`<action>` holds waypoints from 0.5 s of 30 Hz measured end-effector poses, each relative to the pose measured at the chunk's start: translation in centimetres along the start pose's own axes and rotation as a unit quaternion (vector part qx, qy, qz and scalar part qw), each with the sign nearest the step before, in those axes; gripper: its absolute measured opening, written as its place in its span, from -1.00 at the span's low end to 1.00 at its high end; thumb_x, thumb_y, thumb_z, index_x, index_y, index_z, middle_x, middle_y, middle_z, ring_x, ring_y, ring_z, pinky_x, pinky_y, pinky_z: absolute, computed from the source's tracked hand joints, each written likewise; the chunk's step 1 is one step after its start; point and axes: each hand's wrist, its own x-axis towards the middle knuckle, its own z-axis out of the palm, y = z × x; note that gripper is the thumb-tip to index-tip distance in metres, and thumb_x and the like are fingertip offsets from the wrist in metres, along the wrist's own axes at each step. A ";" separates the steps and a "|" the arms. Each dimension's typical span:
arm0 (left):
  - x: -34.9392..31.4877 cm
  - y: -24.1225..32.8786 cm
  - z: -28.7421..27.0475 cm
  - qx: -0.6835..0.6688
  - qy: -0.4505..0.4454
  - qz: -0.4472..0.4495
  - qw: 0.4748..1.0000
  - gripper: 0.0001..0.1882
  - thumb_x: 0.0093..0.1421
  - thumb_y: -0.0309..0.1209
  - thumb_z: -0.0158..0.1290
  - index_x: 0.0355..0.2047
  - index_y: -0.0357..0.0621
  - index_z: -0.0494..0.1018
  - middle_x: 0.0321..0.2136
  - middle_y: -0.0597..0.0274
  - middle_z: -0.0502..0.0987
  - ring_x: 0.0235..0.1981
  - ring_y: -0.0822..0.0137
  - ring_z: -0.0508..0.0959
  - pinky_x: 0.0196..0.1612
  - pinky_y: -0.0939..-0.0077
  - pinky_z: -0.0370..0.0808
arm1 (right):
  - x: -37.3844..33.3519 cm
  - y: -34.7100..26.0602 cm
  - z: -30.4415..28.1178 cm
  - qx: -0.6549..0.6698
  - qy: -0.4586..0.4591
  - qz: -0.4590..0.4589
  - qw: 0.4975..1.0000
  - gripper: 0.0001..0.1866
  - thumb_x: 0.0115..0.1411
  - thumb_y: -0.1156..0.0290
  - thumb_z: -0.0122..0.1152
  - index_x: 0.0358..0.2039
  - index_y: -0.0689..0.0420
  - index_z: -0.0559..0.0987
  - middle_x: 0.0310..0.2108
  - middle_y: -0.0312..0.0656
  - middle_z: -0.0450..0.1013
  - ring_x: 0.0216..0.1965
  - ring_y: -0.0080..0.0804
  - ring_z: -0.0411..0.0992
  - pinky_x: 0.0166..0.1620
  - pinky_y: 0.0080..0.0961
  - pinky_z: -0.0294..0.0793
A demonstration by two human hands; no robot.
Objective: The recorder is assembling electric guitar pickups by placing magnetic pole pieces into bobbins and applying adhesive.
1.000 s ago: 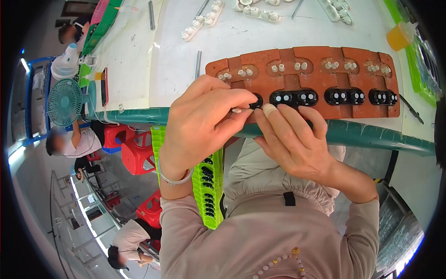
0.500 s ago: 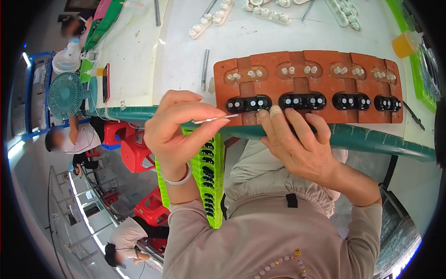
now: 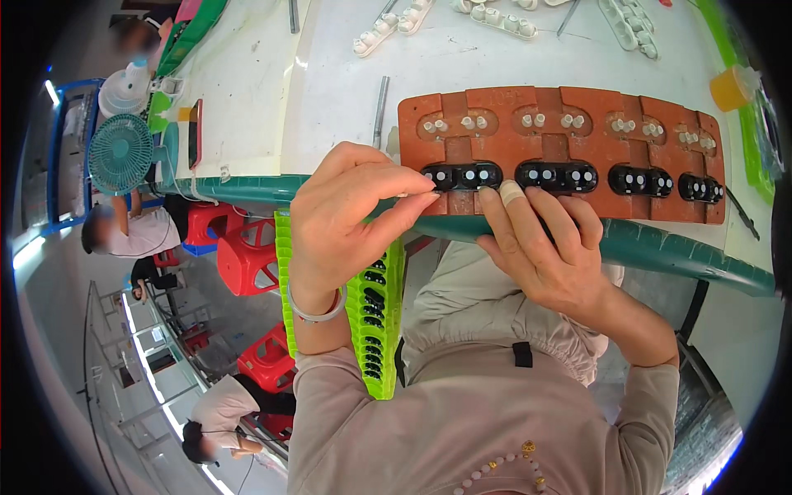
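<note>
A reddish-brown fixture board (image 3: pixel 660 148) lies along the table's near edge. Its front recesses hold glossy black oval parts, each dotted with white round pegs; pale pegs stand in the back row of recesses. My left hand (image 3: pixel 346 219) is closed in a pinch at the leftmost black part (image 3: pixel 462 175). Between thumb and forefinger is a thin pale stick (image 3: pixel 406 195), mostly hidden by the fingers. My right hand (image 3: pixel 544 239) lies with fingers extended, fingertips resting on the board's near edge between the first black part and the second black part (image 3: pixel 557 176).
Below the left forearm hangs a lime-green tray (image 3: pixel 392 305) with several black parts. White moulded pieces (image 3: pixel 503 22) and a metal rod (image 3: pixel 380 111) lie farther back. A yellow container (image 3: pixel 731 89) stands at right, a phone (image 3: pixel 195 132) and green fan (image 3: pixel 121 153) at left.
My left hand has moved right and slightly up, bringing the pinched stick against the left end of the leftmost black part. The view has shifted a little; the right hand keeps its place on the board.
</note>
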 end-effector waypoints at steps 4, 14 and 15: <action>0.0 0.1 -0.1 -0.010 0.001 -0.017 1.000 -0.79 -0.27 -0.62 0.22 -0.53 -0.17 0.51 -0.60 0.31 0.51 -0.51 0.33 0.46 -0.52 0.59 0.39 | 0.0 0.1 -0.1 0.004 -0.006 -0.001 1.000 -0.66 -0.04 0.26 0.13 -0.21 0.03 0.51 -0.19 -0.33 0.32 -0.13 -0.50 0.25 -0.11 -0.51 0.20; -0.2 0.3 0.8 0.045 0.006 0.077 0.996 -0.76 -0.29 -0.63 0.19 -0.52 -0.16 0.49 -0.57 0.32 0.52 -0.49 0.30 0.47 -0.46 0.54 0.41 | 0.0 -0.1 -0.3 0.014 -0.011 0.008 1.000 -0.64 -0.07 0.26 0.15 -0.20 0.05 0.50 -0.18 -0.33 0.32 -0.12 -0.50 0.24 -0.09 -0.48 0.19; -0.3 0.2 0.9 0.045 0.007 0.078 0.996 -0.76 -0.29 -0.63 0.19 -0.52 -0.16 0.49 -0.57 0.32 0.52 -0.49 0.30 0.47 -0.46 0.54 0.41 | 0.0 -0.1 -0.4 0.031 -0.010 0.019 0.999 -0.63 -0.07 0.27 0.15 -0.19 0.05 0.50 -0.17 -0.32 0.32 -0.12 -0.49 0.25 -0.09 -0.47 0.19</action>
